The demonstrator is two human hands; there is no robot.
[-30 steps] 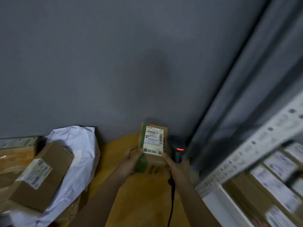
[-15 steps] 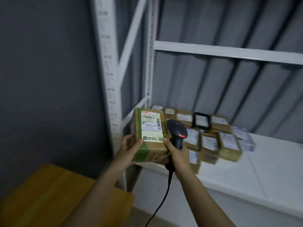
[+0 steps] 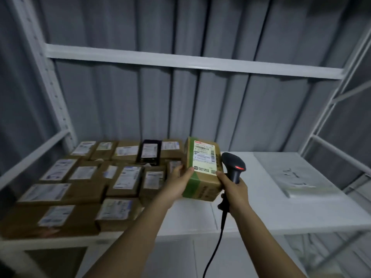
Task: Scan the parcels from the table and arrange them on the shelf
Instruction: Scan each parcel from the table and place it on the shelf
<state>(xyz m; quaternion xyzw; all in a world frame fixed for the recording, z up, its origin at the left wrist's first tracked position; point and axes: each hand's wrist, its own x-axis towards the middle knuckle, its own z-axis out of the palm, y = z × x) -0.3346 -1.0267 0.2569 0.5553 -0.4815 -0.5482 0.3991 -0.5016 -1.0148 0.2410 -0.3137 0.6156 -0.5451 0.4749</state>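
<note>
A brown cardboard parcel (image 3: 202,167) with green tape and a white shipping label is held up over the white shelf (image 3: 251,213). My left hand (image 3: 178,183) grips its left lower edge. My right hand (image 3: 234,189) holds a black corded barcode scanner (image 3: 233,164) with a red light and also presses its thumb on the parcel's right lower corner. Several labelled brown parcels (image 3: 84,183) lie in rows on the left half of the shelf, with one black parcel (image 3: 149,151) among them at the back.
A flat white plastic mailer (image 3: 295,173) lies on the right part of the shelf. A bare upper shelf beam (image 3: 190,61) runs overhead. White perforated uprights (image 3: 50,77) stand left and right. Grey curtain hangs behind. The scanner cable (image 3: 214,247) drops down in front.
The view has swung from the wooden table and grey wall to face the shelf squarely. Both hands carried the parcel and scanner along, now over the shelf's middle.
</note>
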